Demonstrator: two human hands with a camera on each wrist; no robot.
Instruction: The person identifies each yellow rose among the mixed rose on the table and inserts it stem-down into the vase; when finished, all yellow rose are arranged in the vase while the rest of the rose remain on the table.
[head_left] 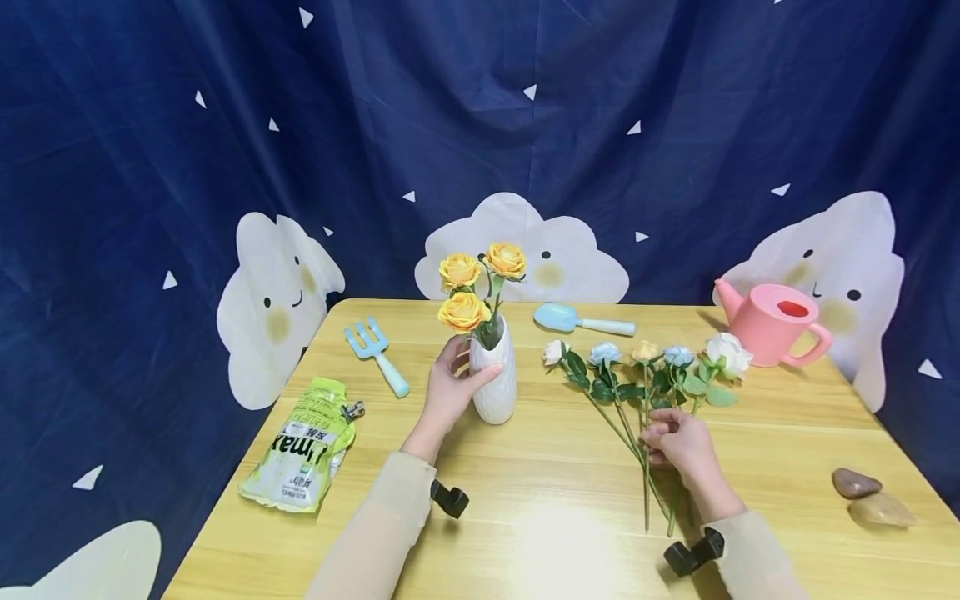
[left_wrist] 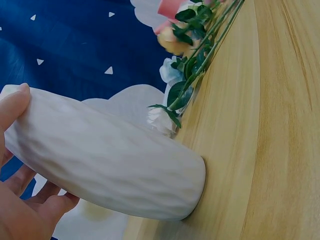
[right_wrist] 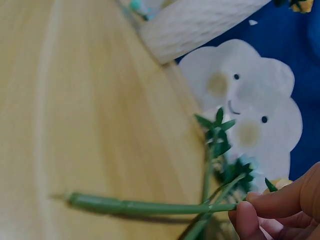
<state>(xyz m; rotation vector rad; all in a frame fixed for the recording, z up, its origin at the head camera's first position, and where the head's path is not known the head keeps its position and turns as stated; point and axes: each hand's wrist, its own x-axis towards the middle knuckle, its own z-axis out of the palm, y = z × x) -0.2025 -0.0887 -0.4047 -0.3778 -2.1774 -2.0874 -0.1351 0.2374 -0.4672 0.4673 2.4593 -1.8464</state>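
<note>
My left hand (head_left: 450, 387) grips the upper part of a white textured vase (head_left: 497, 392), thumb on the near side and fingers behind. The vase stands upright with three orange-yellow roses (head_left: 462, 312) in it. To the right, my right hand (head_left: 682, 446) pinches a green stem (right_wrist: 150, 207) between thumb and fingertips; it appears to belong to the pale yellow rose (head_left: 645, 352). Around it on the table lie a small white rose (head_left: 553, 352), two light blue roses (head_left: 603, 354) and a large white rose (head_left: 727, 354), their stems crossing near the hand.
A blue toy trowel (head_left: 557, 317) lies behind the flowers, a pink watering can (head_left: 772, 325) at the back right. Two stones (head_left: 881, 510) are near the right edge. At left are a blue toy fork (head_left: 378, 354) and a green-white bag (head_left: 300, 450) with a clip.
</note>
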